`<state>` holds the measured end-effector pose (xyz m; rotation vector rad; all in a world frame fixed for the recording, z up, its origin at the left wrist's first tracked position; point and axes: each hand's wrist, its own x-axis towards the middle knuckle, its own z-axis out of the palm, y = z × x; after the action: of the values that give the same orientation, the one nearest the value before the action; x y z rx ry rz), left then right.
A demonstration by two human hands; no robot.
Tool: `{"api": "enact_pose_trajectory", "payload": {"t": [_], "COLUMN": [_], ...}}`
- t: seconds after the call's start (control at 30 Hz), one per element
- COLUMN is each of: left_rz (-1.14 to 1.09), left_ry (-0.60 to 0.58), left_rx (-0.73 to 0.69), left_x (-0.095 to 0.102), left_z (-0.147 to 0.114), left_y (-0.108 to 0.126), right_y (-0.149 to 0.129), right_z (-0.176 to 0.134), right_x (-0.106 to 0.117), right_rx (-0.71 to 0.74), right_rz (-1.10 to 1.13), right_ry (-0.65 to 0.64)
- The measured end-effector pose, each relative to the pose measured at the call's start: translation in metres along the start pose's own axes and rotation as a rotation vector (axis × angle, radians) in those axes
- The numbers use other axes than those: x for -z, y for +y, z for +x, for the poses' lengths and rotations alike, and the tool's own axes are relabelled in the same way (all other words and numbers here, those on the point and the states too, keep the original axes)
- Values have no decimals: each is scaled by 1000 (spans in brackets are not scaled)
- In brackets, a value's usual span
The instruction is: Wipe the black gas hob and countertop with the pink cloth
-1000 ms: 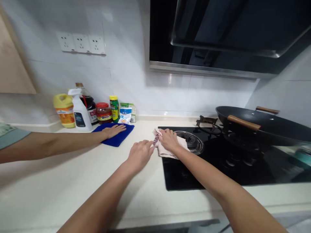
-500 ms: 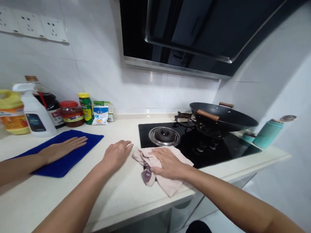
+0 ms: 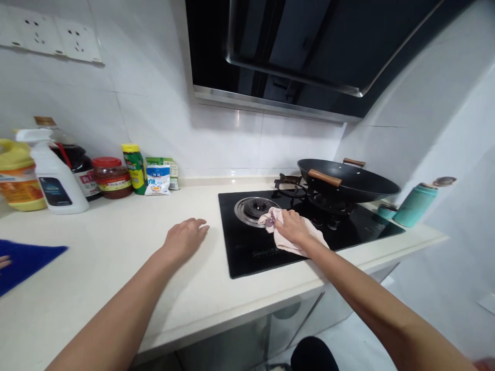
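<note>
My right hand [image 3: 293,225] presses a pale pink cloth [image 3: 296,246] onto the black glass gas hob [image 3: 247,257], its fingers closed over the bunched fabric. One end of the cloth, with a purple patch, touches the ring of the left burner [image 3: 245,210]. My left hand [image 3: 186,238] is at the white countertop [image 3: 162,299], just left of the hob, with loosely bent fingers slightly apart and nothing in them.
A black wok [image 3: 348,180] with wooden handles stands on the right burner. Beyond it are a turquoise bottle [image 3: 417,205] and a small turquoise cup [image 3: 386,211]. Bottles, a spray bottle [image 3: 60,178] and jars line the wall. Another person's hand [image 3: 4,262] lies on a blue cloth [image 3: 29,260].
My right hand has moved the pink cloth from the hob's front left corner up and right, towards the burners. The other person's hand and blue cloth have shifted left, mostly out of view.
</note>
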<state>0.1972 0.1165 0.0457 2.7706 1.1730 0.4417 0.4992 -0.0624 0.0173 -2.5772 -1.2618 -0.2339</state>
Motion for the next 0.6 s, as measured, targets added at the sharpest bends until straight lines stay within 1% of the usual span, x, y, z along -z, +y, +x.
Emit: {"api": "enact_pose_trajectory", "payload": {"t": [0.03,0.1,0.3,0.37,0.43,0.47,0.53,0.6], "left_rz": [-1,-8,12,11,6,4,1,-2], "left_ry": [-6,-16,-32,-21,-24,-27,-36,-46], "left_rx": [0,-2,5,6,7,4,-5,-1], "left_x": [0,1,-1,0,1,1,3,4], "left_z": [0,0,-1,0,0,0,1,0], "left_y": [0,2,3,1,-1,-3,-4,-3], "right_y": [-6,-20,-76,-87,-88,-84,-67,-39], "right_z": [-7,-26,-97,-115,-126,-128,-127,-122], "right_x": [1,4,12,15,18,20,22,24], "right_rx": [33,143,573,691,757,765,721,611], "right_rz": [-2,20,229,293,343,361,373,352], "right_ry": [-4,-12,-46,-62,-101,-124,-151,-137]}}
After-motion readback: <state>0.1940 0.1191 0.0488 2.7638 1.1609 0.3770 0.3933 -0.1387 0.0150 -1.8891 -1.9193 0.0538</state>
